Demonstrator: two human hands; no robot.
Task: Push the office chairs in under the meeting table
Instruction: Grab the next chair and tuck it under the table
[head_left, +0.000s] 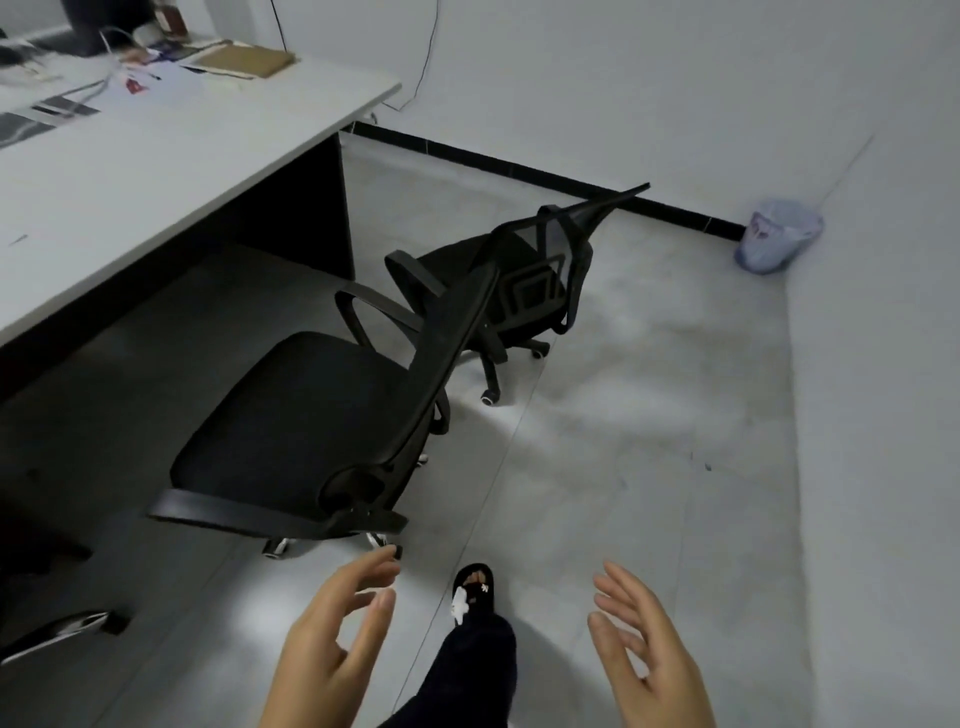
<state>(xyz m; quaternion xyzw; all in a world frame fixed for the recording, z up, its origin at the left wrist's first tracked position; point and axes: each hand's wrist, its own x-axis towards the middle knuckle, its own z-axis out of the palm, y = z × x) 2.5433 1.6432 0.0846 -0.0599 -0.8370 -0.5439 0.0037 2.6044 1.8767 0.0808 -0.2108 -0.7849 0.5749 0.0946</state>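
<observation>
A black mesh office chair (306, 415) stands in front of me, its seat facing the white meeting table (156, 171) and just outside the table's edge. A second black chair (519, 280) stands farther off, near the table's end panel. My left hand (332, 644) hovers open just behind the near chair's backrest, touching nothing. Off to the right my right hand (644, 644) is open too, fingers spread, in the air. Part of a third chair's base (57, 629) shows at the lower left edge.
Papers, a brown folder (254, 60) and a monitor base lie on the far part of the table. A bin with a plastic bag (779, 236) stands in the room's corner. White walls close in at the right and back. My sandalled foot (472, 587) is on the tiled floor.
</observation>
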